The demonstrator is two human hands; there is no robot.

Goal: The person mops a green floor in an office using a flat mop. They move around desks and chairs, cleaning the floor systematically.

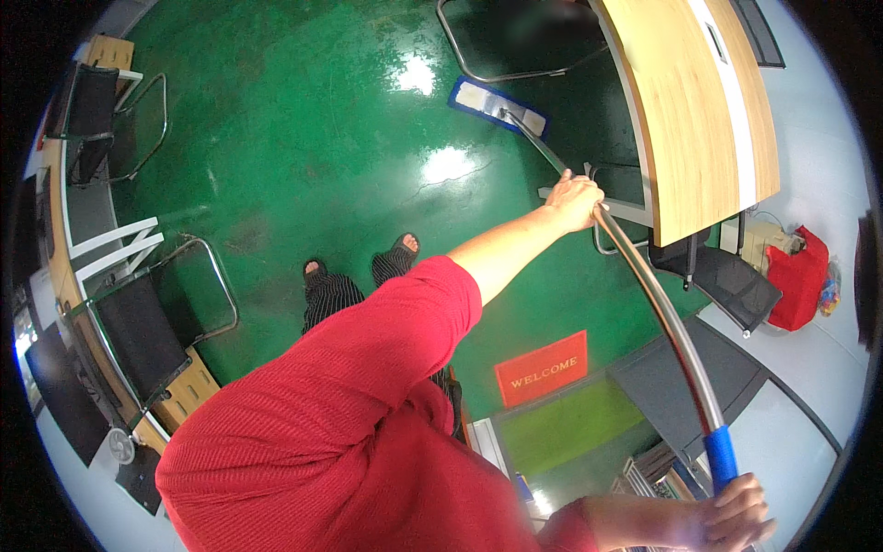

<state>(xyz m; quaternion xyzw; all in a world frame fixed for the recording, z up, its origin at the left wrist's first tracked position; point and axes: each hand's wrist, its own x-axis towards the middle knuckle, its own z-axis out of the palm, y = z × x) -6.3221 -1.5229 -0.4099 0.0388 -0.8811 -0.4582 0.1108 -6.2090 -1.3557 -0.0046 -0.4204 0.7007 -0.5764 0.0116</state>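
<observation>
A flat mop's metal pole [664, 317] runs diagonally across the right half of the head view. My left hand [575, 201] is wrapped round the pole partway down, at the end of my stretched arm in a red sleeve. At the pole's upper end, my right hand [738, 513] grips it by the blue handle sleeve [720, 458]. The rectangular mop head [474, 97], pale on top with a blue fringe, lies on the green floor [303, 120] by the desk. It rests beside a chair's metal legs [469, 72].
A wooden desk [681, 120] stands at the upper right, with a black chair [731, 281] and a red bag [798, 281] near it. A red doormat [543, 370] lies near a doorway. Black chairs [143, 331] line the left side. My sandalled feet [405, 244] stand on the floor.
</observation>
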